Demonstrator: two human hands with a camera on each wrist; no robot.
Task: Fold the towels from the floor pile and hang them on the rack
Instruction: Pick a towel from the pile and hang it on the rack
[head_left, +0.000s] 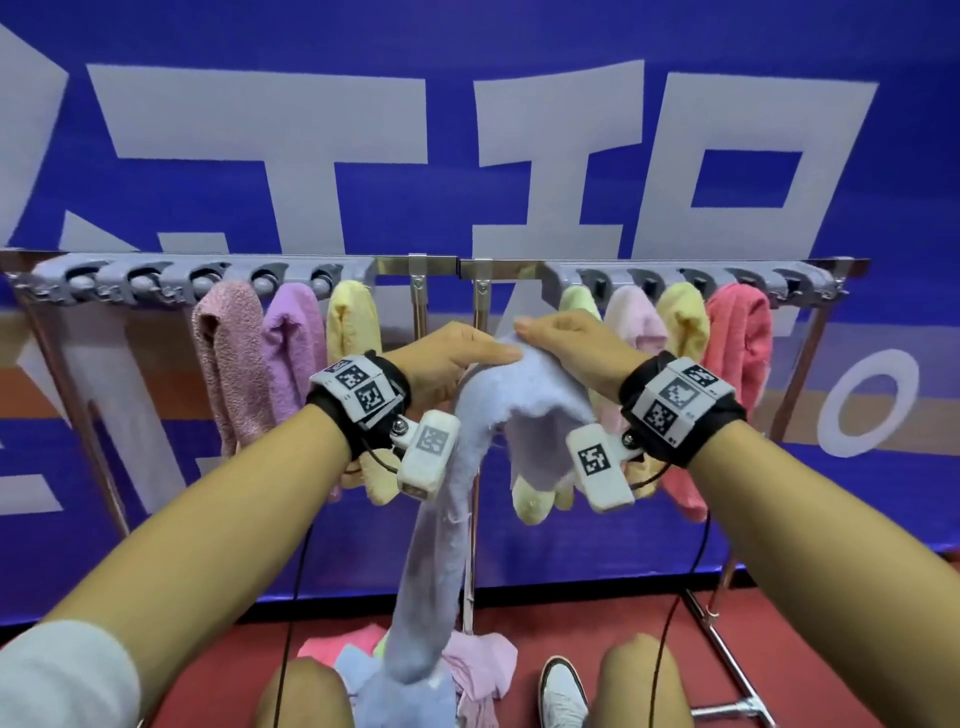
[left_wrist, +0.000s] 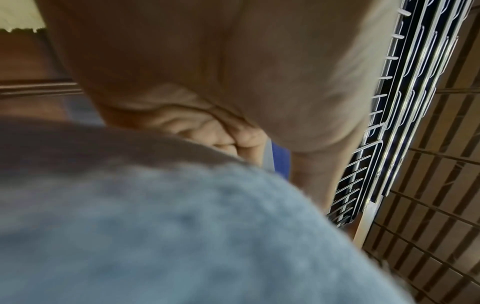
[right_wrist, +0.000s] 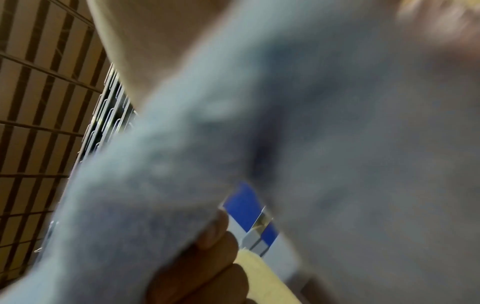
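Where both hands (head_left: 519, 353) pinch: unlabelled towel (head_left: 524, 400).

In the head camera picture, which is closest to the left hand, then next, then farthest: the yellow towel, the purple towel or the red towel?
From the left hand:
1. Yellow towel, hanging just to its left.
2. Purple towel, one clip farther left.
3. Red towel, far across on the rack's right side, beyond the right hand.
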